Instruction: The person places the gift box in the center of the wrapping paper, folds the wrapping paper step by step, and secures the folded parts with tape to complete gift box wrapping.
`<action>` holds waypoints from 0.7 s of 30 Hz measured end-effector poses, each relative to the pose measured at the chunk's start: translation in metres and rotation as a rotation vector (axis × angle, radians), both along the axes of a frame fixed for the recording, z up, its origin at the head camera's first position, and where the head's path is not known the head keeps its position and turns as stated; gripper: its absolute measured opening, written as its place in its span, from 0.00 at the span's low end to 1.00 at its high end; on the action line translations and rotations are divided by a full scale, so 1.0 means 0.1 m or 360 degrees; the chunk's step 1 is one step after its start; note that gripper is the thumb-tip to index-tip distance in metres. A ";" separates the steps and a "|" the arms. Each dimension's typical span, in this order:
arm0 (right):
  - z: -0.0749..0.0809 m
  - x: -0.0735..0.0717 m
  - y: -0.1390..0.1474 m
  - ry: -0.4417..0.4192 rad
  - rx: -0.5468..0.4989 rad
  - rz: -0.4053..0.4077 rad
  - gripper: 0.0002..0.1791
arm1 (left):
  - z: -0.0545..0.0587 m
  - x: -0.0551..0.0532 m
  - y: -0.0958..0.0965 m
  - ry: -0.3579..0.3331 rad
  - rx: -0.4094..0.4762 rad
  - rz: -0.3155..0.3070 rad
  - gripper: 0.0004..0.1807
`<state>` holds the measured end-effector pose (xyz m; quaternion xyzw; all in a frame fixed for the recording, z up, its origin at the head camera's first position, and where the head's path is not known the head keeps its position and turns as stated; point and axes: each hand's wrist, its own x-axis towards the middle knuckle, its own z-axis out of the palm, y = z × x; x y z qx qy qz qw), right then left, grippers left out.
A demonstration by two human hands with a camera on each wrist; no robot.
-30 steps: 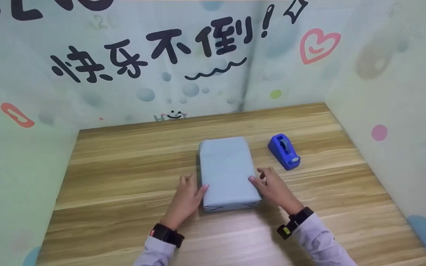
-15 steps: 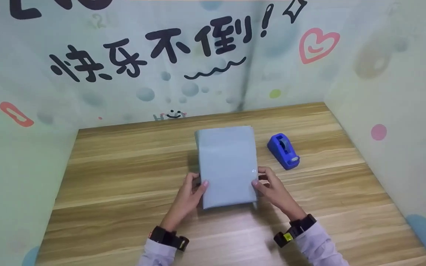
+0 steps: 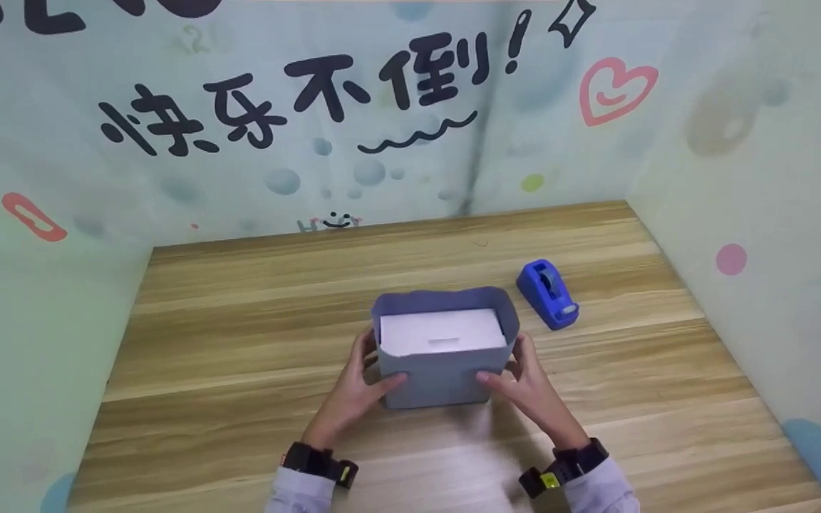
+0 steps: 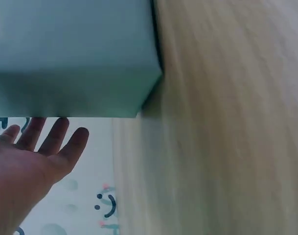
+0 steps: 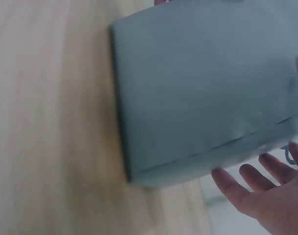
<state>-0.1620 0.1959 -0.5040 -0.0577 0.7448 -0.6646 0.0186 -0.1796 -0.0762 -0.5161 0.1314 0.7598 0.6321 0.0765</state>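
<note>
A box wrapped in grey-blue paper (image 3: 439, 381) stands on its end on the wooden table in the head view. Its upper end is uncovered: the paper rises as a loose wavy rim around a white box (image 3: 417, 331). My left hand (image 3: 352, 388) holds the left side, thumb on the near face; in the left wrist view its fingers (image 4: 73, 144) meet the paper's side. On the opposite side my right hand (image 3: 535, 395) grips likewise, thumb in front. A seam runs along the wrapped box (image 5: 197, 88) in the right wrist view, with the right fingertips (image 5: 222, 176) at that side.
A blue tape dispenser (image 3: 548, 293) sits behind and to the right of the box. Printed cloth walls (image 3: 410, 164) enclose the wooden table (image 3: 225, 342) at the back and both sides.
The wrapped box lay flat, then its far end rose; now it stands upright with its uncovered end on top. Both hands have gone from its long edges to hold its sides.
</note>
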 end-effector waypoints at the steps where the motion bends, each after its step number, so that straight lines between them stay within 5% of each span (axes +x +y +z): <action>1: 0.02 -0.01 -0.01 0.0016 -0.0012 0.0013 0.45 | 0.02 -0.01 0.02 0.0012 -0.0007 -0.0016 0.51; 5: 0.10 -0.06 -0.07 0.0013 -0.0094 0.0010 0.47 | 0.11 -0.03 0.13 -0.0050 0.0116 0.0046 0.53; 11: 0.19 -0.11 -0.21 -0.0131 -0.0130 -0.0219 0.37 | 0.23 -0.03 0.32 -0.0204 0.0306 0.0305 0.52; 21: 0.20 -0.09 -0.39 -0.0210 -0.0350 -0.0451 0.30 | 0.29 -0.01 0.40 -0.0196 0.0366 0.0514 0.38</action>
